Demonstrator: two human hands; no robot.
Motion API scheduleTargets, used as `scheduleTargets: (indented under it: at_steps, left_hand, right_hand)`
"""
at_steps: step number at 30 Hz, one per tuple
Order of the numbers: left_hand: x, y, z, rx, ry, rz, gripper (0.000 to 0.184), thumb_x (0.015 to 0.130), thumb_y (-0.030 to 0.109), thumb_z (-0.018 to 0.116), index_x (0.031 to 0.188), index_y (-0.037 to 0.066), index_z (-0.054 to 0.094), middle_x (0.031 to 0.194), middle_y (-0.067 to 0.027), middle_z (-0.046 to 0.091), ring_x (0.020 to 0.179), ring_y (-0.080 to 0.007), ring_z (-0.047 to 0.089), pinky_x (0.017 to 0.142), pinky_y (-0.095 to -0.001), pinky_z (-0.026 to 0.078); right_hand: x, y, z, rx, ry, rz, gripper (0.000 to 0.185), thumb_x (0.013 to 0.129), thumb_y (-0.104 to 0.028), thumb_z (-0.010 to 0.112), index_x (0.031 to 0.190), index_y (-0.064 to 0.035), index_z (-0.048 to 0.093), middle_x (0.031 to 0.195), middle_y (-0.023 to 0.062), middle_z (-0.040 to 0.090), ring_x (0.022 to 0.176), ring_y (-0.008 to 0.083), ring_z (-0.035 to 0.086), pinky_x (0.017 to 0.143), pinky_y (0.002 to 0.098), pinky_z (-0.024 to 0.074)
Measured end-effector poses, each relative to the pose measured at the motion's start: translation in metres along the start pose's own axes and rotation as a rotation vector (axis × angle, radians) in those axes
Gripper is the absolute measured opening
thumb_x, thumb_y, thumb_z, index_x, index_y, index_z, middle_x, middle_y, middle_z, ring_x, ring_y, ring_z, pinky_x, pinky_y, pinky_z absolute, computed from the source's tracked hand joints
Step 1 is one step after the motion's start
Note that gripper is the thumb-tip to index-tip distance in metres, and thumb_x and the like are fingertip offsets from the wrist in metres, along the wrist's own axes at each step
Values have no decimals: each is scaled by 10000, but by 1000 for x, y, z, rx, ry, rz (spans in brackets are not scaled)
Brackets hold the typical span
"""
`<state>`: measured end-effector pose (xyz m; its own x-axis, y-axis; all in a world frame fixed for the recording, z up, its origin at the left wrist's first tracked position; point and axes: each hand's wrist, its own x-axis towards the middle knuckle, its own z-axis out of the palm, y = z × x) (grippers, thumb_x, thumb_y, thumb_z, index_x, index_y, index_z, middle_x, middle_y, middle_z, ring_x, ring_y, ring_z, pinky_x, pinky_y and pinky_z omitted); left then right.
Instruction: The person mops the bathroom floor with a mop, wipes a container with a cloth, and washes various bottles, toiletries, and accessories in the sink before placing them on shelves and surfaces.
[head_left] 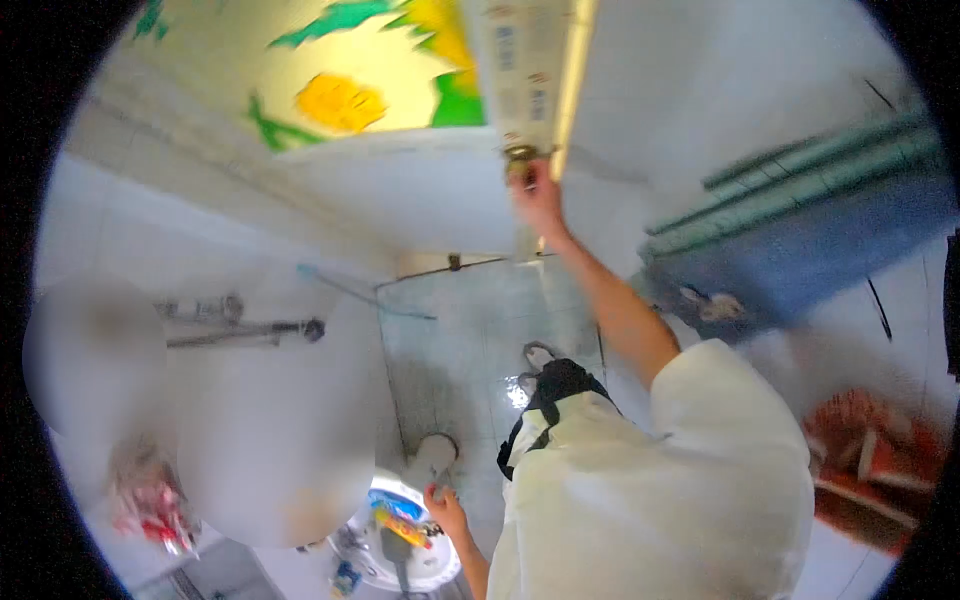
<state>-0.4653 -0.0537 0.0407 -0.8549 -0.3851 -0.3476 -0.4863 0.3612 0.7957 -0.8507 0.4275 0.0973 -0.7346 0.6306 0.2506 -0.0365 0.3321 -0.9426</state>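
While our right hand (540, 200) stretches forward and curls around the round, brass-coloured metal knob (521, 156), our left hand (449, 512) hangs low, just beside the white oval washbasin (447, 572). We cannot tell whether its blurred fingers are curled around anything or empty. The knob is set on the pale upright door strip (523, 75) printed with blue marks, near the cream-yellow panel (400, 85) patterned with green leaves and orange-yellow blooms. In the basin, near our left hand, we see a bright blue packet (395, 502) and, just beside it, a long yellow-and-red packet (402, 525). Below the knob lies the shiny, pale grey tiled floor (480, 310), where our feet stand in light-coloured footwear (539, 355).
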Motion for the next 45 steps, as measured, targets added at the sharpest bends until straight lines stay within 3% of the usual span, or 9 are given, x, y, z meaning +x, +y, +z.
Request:
scheduleTargets:
  at_steps: [7, 14, 17, 24, 27, 34, 41, 43, 45]
  left_hand:
    - [66, 209, 132, -30, -394, 411, 442, 828, 102, 589, 1215, -3, 403, 916, -80, 547, 766, -116, 517, 667, -237, 431]
    - [25, 349, 169, -127, -240, 910, 765, 765, 119, 687, 1350, 7, 206, 1329, -188, 288, 1181, -271, 363, 944, -374, 348]
    - [25, 340, 168, -206, -174, 819, 785, 745, 82, 704, 1339, -2, 197, 1327, -190, 294, 1190, -285, 351, 960, -400, 349]
    - [35, 270, 133, -522, 157, 440, 608, 787, -12, 633, 1277, -33, 273, 1247, -192, 431, 1084, -250, 479, 953, -363, 385]
    - [35, 243, 111, -512, 347, 361, 555, 801, -2, 616, 1255, -59, 302, 1229, -206, 446, 1093, -252, 476, 957, -366, 378]
    - [31, 248, 118, -284, 849, 34, 379, 800, 31, 534, 1134, -100, 410, 1133, -196, 500, 1006, -248, 497, 893, -351, 400]
    - [29, 229, 107, -37, 1052, -203, 305, 737, 68, 512, 1000, -82, 472, 1013, -168, 534, 915, -245, 510, 825, -350, 413]
    - [26, 220, 94, -35, 955, -323, 230, 721, 68, 502, 910, -59, 479, 963, -148, 523, 890, -242, 505, 814, -348, 416]
    - [30, 206, 88, -284, 995, -313, 93, 715, 62, 490, 732, -23, 455, 869, -115, 498, 826, -240, 499, 790, -349, 424]
  right_hand:
    - [-112, -57, 0, -29, -70, 24, 383, 819, -256, 631, 1026, -9, 425, 842, 180, 588, 783, 310, 596, 668, 396, 463]
    - [-228, -54, -20, 5, -420, -259, 421, 791, -201, 616, 1135, -33, 441, 830, 157, 616, 687, 321, 613, 605, 397, 479]
    - [-228, -58, -56, -127, -849, -60, 389, 772, -195, 603, 1116, -44, 500, 802, 139, 644, 638, 303, 623, 606, 396, 491]
    - [-215, 70, -27, -318, -706, 401, 394, 758, -261, 607, 1052, -6, 544, 838, 188, 639, 816, 320, 621, 697, 391, 491]
    - [-190, 92, -9, -139, -627, 724, 304, 766, -204, 623, 961, 25, 581, 768, 107, 627, 634, 168, 633, 568, 298, 499]
    - [-92, 203, 30, 231, -612, 1185, 223, 824, -182, 542, 949, 0, 512, 751, 98, 590, 564, 158, 570, 475, 285, 477]
    - [13, 295, 66, -264, -839, 1123, 209, 796, -186, 536, 896, -2, 543, 697, 117, 604, 566, 185, 600, 475, 304, 487]
    - [40, 331, 78, -703, -976, 499, 201, 761, -201, 544, 789, -4, 575, 664, 138, 619, 548, 201, 616, 478, 316, 492]
    - [73, 314, 87, -637, -956, 638, 302, 737, -247, 537, 810, 38, 605, 755, 217, 615, 695, 306, 611, 630, 368, 485]
